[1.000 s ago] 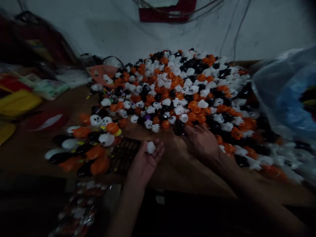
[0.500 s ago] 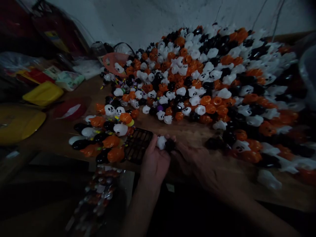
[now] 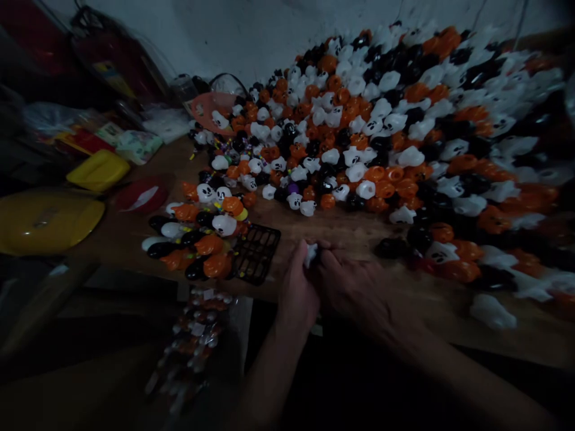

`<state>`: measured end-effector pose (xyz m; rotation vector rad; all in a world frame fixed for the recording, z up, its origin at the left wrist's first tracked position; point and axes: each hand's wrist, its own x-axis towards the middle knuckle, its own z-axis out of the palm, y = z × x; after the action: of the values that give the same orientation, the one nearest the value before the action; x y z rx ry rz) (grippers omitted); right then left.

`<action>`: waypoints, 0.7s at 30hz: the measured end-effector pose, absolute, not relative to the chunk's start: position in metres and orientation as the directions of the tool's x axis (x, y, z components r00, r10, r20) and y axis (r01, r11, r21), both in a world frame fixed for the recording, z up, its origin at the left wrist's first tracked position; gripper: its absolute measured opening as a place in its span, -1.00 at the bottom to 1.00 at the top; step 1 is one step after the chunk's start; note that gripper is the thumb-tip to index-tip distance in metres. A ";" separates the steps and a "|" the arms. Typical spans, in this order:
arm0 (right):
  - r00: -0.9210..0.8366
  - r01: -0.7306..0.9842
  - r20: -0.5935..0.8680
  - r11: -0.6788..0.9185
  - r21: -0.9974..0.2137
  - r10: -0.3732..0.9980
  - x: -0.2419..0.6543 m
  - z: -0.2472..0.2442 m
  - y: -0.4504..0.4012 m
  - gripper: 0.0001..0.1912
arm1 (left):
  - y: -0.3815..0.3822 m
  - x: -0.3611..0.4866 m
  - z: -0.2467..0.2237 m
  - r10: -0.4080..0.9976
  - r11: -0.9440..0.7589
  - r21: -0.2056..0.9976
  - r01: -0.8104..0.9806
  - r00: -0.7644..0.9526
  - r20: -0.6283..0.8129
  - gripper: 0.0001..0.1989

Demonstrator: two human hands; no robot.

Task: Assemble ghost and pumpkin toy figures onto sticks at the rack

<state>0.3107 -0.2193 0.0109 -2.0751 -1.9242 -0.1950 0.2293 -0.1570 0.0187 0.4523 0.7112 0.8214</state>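
I see left hand (image 3: pixel 299 290) | right hand (image 3: pixel 354 287) | both pinch small white plastic ghost toy (image 3: pixel 311 254) together at wooden table (image 3: pixel 341 230) edge, clear of heap, for grip.

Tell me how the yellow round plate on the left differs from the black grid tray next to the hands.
The yellow plate is round, solid and bright; the black grid tray is angular, full of openings and dark. The plate lies at the far left, away from the hands; the tray lies just beside the left hand. The plate is bare; small toys rest against the tray's left edge. Both lie flat.
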 end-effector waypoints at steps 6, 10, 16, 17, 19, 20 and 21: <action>0.146 0.952 0.345 -0.037 -0.303 0.927 0.313 0.000 -0.212 -0.77 | -0.147 0.224 0.024 0.875 0.429 0.788 -0.441 0.419 -0.242 -0.82; 0.074 0.918 0.353 0.074 -0.389 0.933 0.318 -0.007 -0.209 -0.78 | -0.139 0.214 0.034 0.958 0.070 0.984 -0.165 0.285 -0.020 -0.84; 0.172 0.741 0.338 0.104 -0.663 0.925 0.302 -0.015 -0.206 -0.80 | -0.143 0.191 0.035 0.979 -0.067 0.993 0.099 0.199 0.046 -0.50; 0.193 0.719 0.311 0.082 -0.690 0.931 0.299 -0.015 -0.206 -0.81 | -0.145 0.182 0.038 0.976 -0.091 0.982 0.166 0.213 0.055 -0.39; 0.211 0.692 0.232 0.023 -0.722 0.950 0.295 -0.013 -0.205 -0.80 | -0.151 0.159 0.048 0.974 -0.162 0.927 0.340 0.204 0.095 -0.31; 0.213 0.676 0.190 -0.004 -0.737 0.958 0.294 -0.012 -0.204 -0.79 | -0.152 0.146 0.056 0.974 -0.209 0.872 0.442 0.171 0.147 -0.37; 0.206 0.659 0.150 -0.024 -0.752 0.967 0.292 -0.012 -0.202 -0.78 | -0.152 0.132 0.065 0.967 -0.253 0.794 0.552 0.122 0.224 -0.47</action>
<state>0.2917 -0.2024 -0.0117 -1.7569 -1.5262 0.5385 0.1323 -0.1523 0.0652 1.8717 1.4655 1.0111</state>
